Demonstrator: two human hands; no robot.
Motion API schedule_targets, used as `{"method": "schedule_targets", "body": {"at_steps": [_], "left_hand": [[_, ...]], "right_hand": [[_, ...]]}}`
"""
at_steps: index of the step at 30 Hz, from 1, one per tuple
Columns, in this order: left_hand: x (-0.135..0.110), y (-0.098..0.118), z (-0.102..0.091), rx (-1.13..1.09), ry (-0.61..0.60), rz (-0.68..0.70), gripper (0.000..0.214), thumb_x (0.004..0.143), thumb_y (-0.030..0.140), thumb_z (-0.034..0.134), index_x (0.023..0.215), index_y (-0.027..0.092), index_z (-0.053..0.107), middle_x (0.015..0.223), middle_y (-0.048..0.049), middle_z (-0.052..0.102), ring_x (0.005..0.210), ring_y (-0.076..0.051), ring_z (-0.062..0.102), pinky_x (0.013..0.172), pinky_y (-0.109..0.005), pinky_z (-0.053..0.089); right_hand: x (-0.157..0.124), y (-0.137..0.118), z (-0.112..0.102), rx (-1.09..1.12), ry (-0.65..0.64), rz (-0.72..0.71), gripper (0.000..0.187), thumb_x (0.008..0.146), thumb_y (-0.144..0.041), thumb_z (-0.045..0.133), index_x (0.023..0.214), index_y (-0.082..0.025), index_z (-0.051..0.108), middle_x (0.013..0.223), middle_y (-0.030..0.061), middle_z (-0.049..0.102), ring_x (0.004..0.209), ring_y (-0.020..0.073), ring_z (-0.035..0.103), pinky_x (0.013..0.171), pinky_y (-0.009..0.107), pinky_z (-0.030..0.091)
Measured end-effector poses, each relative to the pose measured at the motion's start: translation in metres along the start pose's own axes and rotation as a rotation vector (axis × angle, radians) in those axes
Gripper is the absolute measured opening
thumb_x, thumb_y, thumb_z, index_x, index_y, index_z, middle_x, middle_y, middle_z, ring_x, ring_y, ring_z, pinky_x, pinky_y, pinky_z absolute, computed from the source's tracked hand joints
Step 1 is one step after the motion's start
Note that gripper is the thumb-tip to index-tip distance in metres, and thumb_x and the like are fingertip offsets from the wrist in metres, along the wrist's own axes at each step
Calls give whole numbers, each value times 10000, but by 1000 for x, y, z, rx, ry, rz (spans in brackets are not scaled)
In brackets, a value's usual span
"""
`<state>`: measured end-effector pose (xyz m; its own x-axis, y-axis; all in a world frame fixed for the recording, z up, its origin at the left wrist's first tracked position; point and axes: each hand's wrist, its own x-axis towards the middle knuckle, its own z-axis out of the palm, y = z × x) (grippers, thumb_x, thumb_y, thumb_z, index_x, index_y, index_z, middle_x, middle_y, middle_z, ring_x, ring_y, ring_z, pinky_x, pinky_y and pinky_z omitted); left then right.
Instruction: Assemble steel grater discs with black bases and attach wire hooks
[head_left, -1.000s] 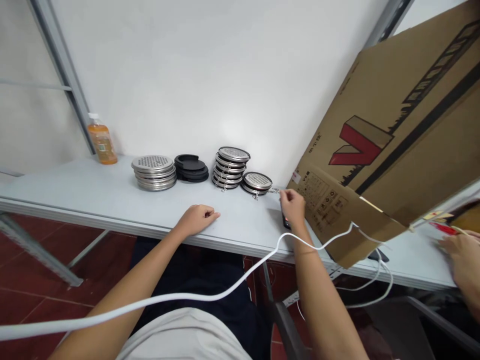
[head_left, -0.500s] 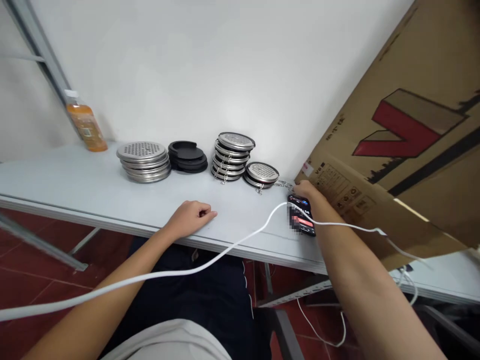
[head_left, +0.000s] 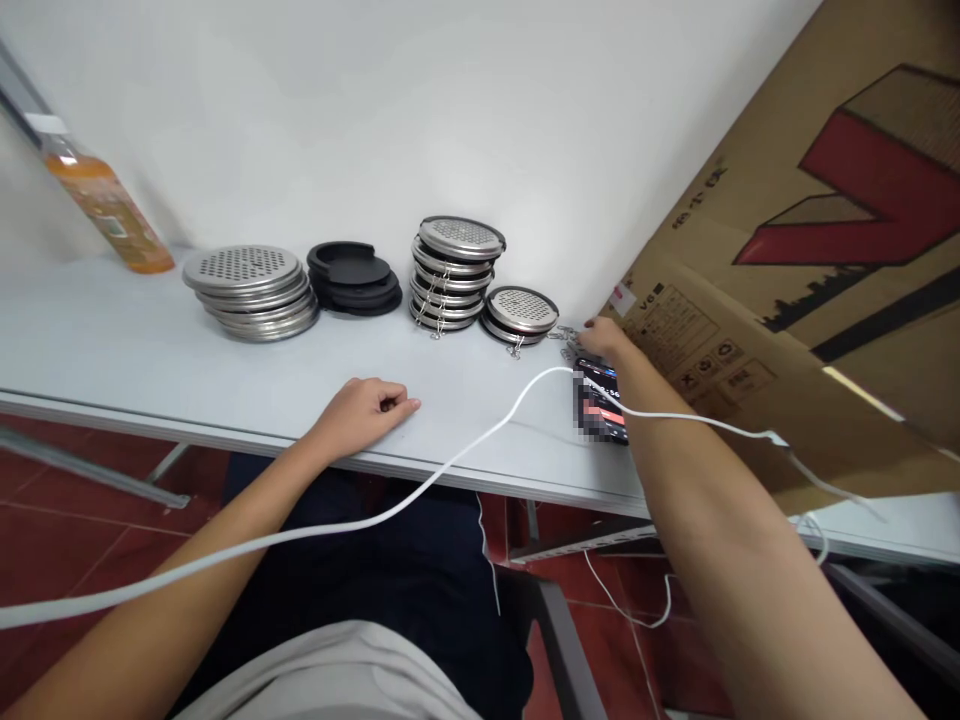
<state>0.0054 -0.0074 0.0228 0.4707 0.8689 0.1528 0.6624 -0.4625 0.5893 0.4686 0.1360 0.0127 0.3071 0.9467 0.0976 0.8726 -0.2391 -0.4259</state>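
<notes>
My left hand [head_left: 364, 405] rests on the white table [head_left: 112, 350] near its front edge, fingers loosely curled with nothing visible in them. My right hand [head_left: 604, 340] reaches to the back right, fingertips on a small pile of metal clips [head_left: 566, 335] beside a low stack of perforated metal discs [head_left: 520, 312]. Under my right wrist lies a phone [head_left: 600, 405] with its screen lit. A white cable [head_left: 450, 460] runs across my arms and over the table.
A taller stack of clipped metal discs [head_left: 456, 272], a stack of black rings [head_left: 354, 278] and wide perforated discs [head_left: 247, 290] line the wall. An orange bottle [head_left: 105, 205] stands far left. A big cardboard box [head_left: 810, 260] leans over the table's right side.
My right hand moved from the phone toward the clips by the low disc stack. The view shifted left and nearer; the other person's hand at right is out of view.
</notes>
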Motion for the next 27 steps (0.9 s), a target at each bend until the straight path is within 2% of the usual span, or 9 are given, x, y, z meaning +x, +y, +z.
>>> {"method": "schedule_targets", "body": {"at_steps": [2,4,7,9,11,15,22,24,27], "left_hand": [[0,1,-1,15,2,8,418,909,455,497,597,178,460,578,33,483,605,-122,476,623,-265,295],[1,1,-2,29,6,15,415,913,447,493,597,179,473,577,31,498,608,-125,481,630,-267,297],[1,2,-2,43,17,23,412,916,441,491,597,181,483,573,30,508,604,-124,483,644,-268,302],[0,2,-1,50,31,24,415,915,447,492,596,182,472,573,30,507,599,-124,483,644,-269,302],[-1,3,0,62,47,24,418,913,453,489,595,183,459,570,29,501,593,-127,480,633,-272,294],[-3,3,3,104,85,32,417,909,452,484,592,184,440,564,25,486,587,-131,473,613,-278,273],[-4,1,5,106,106,72,410,916,452,463,600,191,451,570,25,488,584,-135,468,600,-274,268],[-4,1,5,103,114,66,408,914,458,464,604,193,463,574,23,502,590,-138,475,605,-274,274],[-5,1,5,99,116,60,411,910,465,463,602,193,473,572,21,512,583,-139,474,608,-276,279]], "right_hand": [[1,-5,3,-16,4,-11,544,742,-165,652,1277,-90,593,1244,197,651,1189,304,592,1019,419,462],[2,-12,7,-12,-26,-68,580,785,-180,614,1359,-136,546,1333,153,614,1225,272,577,1051,386,438],[-1,-22,11,-73,-151,-187,490,853,-258,577,1339,-192,589,1296,86,656,1168,236,619,1025,329,453],[-6,-26,11,-152,-225,-246,455,873,-306,573,1307,-180,625,1262,98,676,1141,251,636,1016,328,455],[-14,-27,10,-205,-246,-279,463,869,-311,586,1306,-167,631,1276,119,665,1167,277,623,1035,342,438],[-31,-26,6,-223,-246,-325,423,859,-239,584,1270,-185,666,1305,99,649,1216,277,598,1073,338,408],[-45,-35,-5,-167,-221,-362,355,819,-128,569,1102,-228,759,1155,16,733,1098,212,669,1017,261,457],[-45,-36,-8,-131,-157,-326,399,814,-110,549,1150,-215,737,1166,29,729,1119,210,659,1028,267,452],[-43,-31,-12,-79,-42,-219,429,790,-125,571,1196,-154,707,1172,107,718,1158,244,637,1062,320,435]]}}
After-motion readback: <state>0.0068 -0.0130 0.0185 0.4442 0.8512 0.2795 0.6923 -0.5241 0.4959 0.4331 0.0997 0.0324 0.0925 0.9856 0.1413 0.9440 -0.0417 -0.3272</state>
